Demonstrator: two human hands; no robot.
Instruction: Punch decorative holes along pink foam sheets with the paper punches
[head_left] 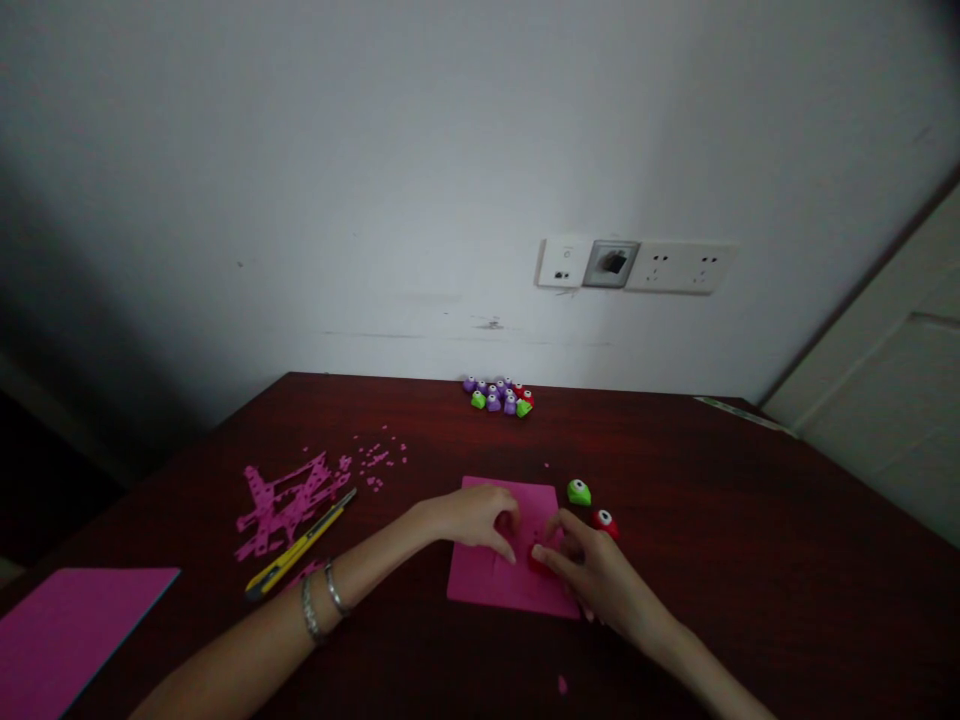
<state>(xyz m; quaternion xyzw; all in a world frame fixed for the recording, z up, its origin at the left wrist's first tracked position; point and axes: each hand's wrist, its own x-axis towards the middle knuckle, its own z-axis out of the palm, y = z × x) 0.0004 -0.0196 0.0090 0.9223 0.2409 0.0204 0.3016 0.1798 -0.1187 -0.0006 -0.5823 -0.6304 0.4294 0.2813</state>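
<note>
A pink foam sheet lies on the dark red table in front of me. My left hand rests on the sheet's upper left part, fingers curled down onto it. My right hand lies on the sheet's right edge, fingers curled around a small red object that is mostly hidden. A green craft punch and a red craft punch sit just beyond my right hand.
A cluster of purple, green and red punches stands at the table's far edge by the wall. Pink cut strips and scraps and a yellow utility knife lie at left. Another pink sheet sits at the near left corner.
</note>
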